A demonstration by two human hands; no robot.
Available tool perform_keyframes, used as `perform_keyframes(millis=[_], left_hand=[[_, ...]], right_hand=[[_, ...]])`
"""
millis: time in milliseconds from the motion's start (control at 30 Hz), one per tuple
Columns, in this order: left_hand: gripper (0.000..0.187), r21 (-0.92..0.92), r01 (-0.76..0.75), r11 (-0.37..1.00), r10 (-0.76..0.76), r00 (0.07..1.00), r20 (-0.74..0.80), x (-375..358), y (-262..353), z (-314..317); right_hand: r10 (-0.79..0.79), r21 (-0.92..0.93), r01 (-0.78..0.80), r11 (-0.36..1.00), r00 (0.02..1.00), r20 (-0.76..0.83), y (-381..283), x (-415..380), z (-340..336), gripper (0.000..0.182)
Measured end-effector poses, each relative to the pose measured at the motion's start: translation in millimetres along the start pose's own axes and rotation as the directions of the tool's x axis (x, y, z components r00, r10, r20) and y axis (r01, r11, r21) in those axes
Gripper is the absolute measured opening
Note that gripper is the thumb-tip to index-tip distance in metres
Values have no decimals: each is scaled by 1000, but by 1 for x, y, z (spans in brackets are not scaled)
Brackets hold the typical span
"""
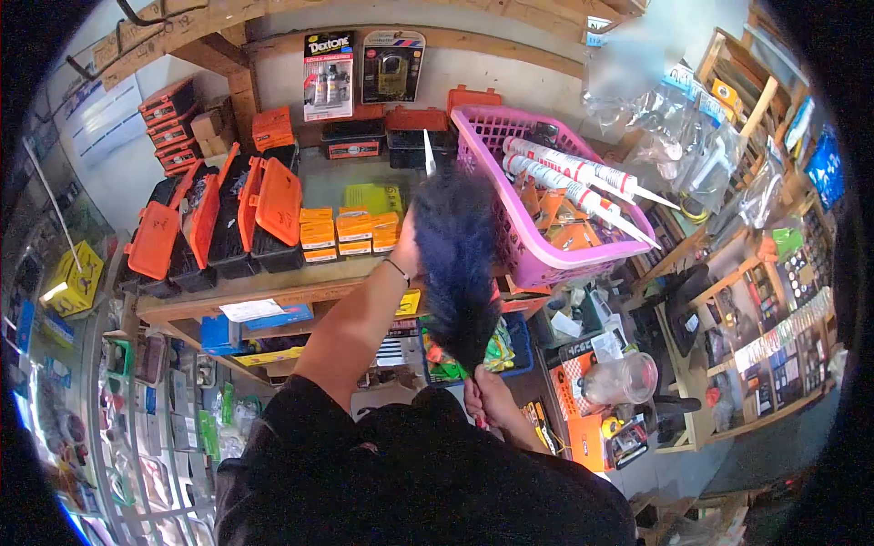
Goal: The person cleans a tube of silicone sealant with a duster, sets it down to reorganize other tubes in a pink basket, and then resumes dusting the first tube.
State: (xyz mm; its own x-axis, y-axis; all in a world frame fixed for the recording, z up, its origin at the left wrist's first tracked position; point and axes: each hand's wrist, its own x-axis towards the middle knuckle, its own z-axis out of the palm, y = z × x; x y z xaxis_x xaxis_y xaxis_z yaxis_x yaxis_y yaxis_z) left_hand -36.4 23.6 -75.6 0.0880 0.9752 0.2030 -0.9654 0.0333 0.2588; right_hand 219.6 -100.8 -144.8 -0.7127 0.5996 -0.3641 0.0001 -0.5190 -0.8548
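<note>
A dark blue-black feather duster (455,255) fills the middle of the view, its handle low and its fluffy end up. My right hand (492,399) is closed round the handle. Behind the duster's left edge is my left hand (407,244), wearing a thin dark wristband; its fingers are hidden. A white nozzle (430,153) sticks up above it, its lower part covered by the duster. Just right of the duster stands a pink basket (523,232) holding white sealant tubes (569,187) and orange packs.
Open orange-lidded boxes (278,202) and small orange-yellow boxes (353,226) stand on the wooden shelf (187,305) at left. Packaged goods (328,77) hang on the back wall. A clear jar (624,378) is at lower right, and hanging plastic bags (710,155) are at upper right.
</note>
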Motion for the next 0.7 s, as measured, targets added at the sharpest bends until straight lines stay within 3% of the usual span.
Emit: perform_keyframes(millis=[33, 100, 133, 167, 200, 233, 267, 333, 367, 400, 467, 533, 600, 667, 700], left_hand=[[51, 518, -109, 849, 125, 992, 3, 22, 3, -31], [47, 122, 169, 978, -191, 961, 199, 35, 6, -71], [47, 115, 174, 978, -194, 962, 195, 18, 2, -24], [46, 142, 94, 985, -87, 995, -52, 2, -5, 33], [46, 188, 22, 982, 34, 956, -291, -5, -8, 58], [49, 150, 134, 980, -150, 983, 105, 23, 14, -44], [53, 25, 241, 970, -235, 913, 333, 24, 16, -47], [57, 127, 62, 990, -55, 997, -62, 12, 5, -7], [58, 58, 105, 993, -99, 991, -87, 4, 4, 7], [58, -156, 263, 952, -231, 953, 196, 10, 6, -17], [67, -308, 231, 923, -207, 972, 109, 18, 8, -29], [65, 118, 120, 986, -108, 989, -97, 3, 2, 17], [63, 148, 94, 984, -82, 993, -87, -4, -1, 12], [62, 279, 47, 959, 41, 953, -299, -9, -1, -10], [62, 284, 47, 958, 40, 955, -294, -6, 1, -21]], right_hand=[[-4, -64, 7, 998, 999, 47, -1, 0, -1, 44], [-4, -91, 2, 996, 1000, -25, -4, -3, -1, 44], [-4, -117, -7, 993, 995, -95, -5, -4, -1, 44], [37, 33, -33, 999, 991, -127, -4, -4, -3, 44], [46, 34, -42, 999, 991, -129, -4, -4, -4, 44], [38, 140, -26, 990, 996, -85, -5, -5, -6, 41], [24, 247, -14, 969, 999, -41, -6, -4, -7, 39], [45, 207, -42, 977, 999, -12, -6, -5, -9, 39], [71, 167, -74, 983, 997, 26, -5, -5, -12, 39], [95, 128, -102, 986, 993, 63, -3, -4, -14, 40], [96, 129, -100, 987, 995, 40, -6, -2, -9, 41], [73, 156, -61, 986, 995, -69, -13, -2, -1, 42], [92, 169, -81, 982, 994, -61, -11, -1, 0, 43], [36, -64, -38, 997, 999, -33, -11, -2, 1, 44], [-3, -114, 5, 993, 1000, 17, -9, -2, -2, 44]])
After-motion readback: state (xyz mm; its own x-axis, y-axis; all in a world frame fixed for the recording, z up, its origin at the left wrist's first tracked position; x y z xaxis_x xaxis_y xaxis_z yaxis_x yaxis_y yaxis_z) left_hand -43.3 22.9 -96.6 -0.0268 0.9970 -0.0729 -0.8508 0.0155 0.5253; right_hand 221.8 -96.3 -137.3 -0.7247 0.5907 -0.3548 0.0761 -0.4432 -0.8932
